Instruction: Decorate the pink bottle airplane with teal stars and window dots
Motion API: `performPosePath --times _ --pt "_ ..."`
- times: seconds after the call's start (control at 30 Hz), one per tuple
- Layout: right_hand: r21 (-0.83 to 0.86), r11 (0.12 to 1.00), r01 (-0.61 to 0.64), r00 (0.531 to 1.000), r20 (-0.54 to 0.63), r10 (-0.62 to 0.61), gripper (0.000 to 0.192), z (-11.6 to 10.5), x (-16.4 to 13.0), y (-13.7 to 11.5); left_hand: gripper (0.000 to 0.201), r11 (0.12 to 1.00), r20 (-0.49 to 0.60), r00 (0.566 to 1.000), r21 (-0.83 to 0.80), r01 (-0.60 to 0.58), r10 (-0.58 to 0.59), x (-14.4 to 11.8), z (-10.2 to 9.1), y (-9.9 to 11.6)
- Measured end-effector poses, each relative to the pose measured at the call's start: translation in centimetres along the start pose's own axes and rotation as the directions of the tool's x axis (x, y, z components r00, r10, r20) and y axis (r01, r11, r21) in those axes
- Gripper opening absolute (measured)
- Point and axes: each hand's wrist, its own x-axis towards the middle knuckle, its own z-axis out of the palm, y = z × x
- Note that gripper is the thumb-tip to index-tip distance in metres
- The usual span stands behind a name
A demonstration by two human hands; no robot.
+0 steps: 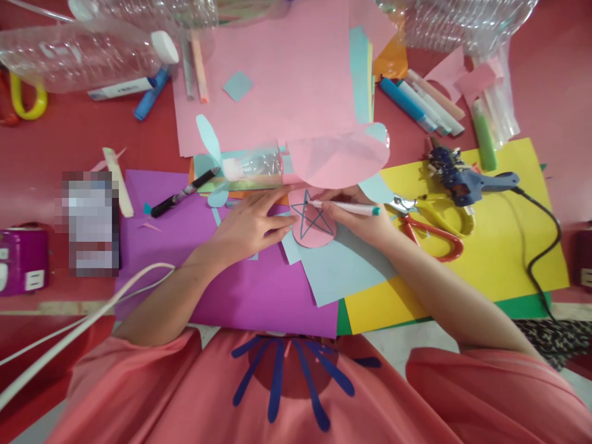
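Bearing print too small to read, a blue-capped marker [118, 90] is lying in the upper left of the frame, while a purple box [23, 246] at the left edge is showing a white label [34, 280] too blurred to make out. At the centre, the right hand [363, 219] is pinching a green-ended pen [349, 207] between thumb and fingers, the tip meeting a star [312, 219] drawn on a pink disc [319, 239]. The left hand [250, 219] is lying flat, fingers parted, some tips touching the disc's left edge. The disc is resting on a pale blue sheet [351, 271], the right fingers covering its upper right edge. Just above, a pink oval [337, 160] is hiding part of a clear bottle [261, 165]. A black pen [185, 192] is lying left of the bottle. Right of centre, a red-and-yellow-handled tool [407, 206] and a glue gun [469, 185] are lying over a yellow sheet [509, 246].
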Motion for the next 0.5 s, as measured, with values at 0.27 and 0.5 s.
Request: performPosePath --times 0.27,0.5 --pt "0.023 1.0 0.017 0.998 -0.059 -0.016 0.013 0.0 0.1 -0.9 0.031 0.998 0.047 0.998 -0.036 0.046 -0.044 -0.2 0.0 -0.2" --pt "0.033 0.999 -0.004 0.997 -0.078 0.007 0.015 0.2 0.0 -1.4 0.033 0.995 0.07 0.994 -0.039 0.088 -0.085 -0.4 0.1 -0.2"
